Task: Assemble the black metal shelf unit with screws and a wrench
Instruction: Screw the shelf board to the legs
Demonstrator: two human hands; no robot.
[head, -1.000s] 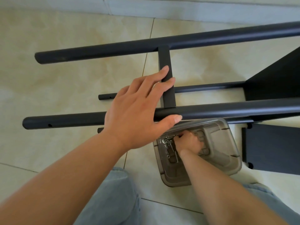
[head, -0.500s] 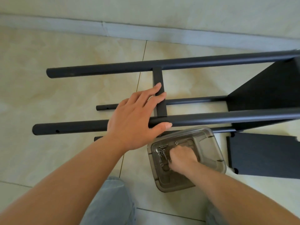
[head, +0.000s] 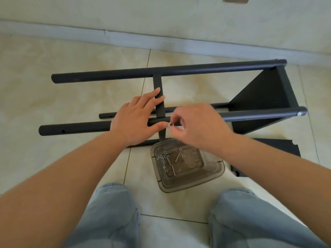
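Note:
The black metal shelf frame (head: 179, 71) lies on its side on the tiled floor, two long tubes joined by a flat crossbar (head: 158, 86). My left hand (head: 135, 119) rests flat over the near tube (head: 75, 127), fingers straight and reaching onto the crossbar. My right hand (head: 198, 126) pinches a small silver screw (head: 169, 124) just above the near tube, beside my left thumb. Below them a clear plastic tray (head: 213, 173) holds several loose screws and nuts. No wrench shows.
A black shelf panel (head: 265, 99) is fixed at the frame's right end. Another flat black panel (head: 279, 145) lies on the floor to the right of the tray. My knees in light jeans fill the bottom. The wall's skirting runs along the back.
My right hand has come up out of the tray with a screw and now holds it at the near tube. The left hand has stayed on the frame. The view has pulled back.

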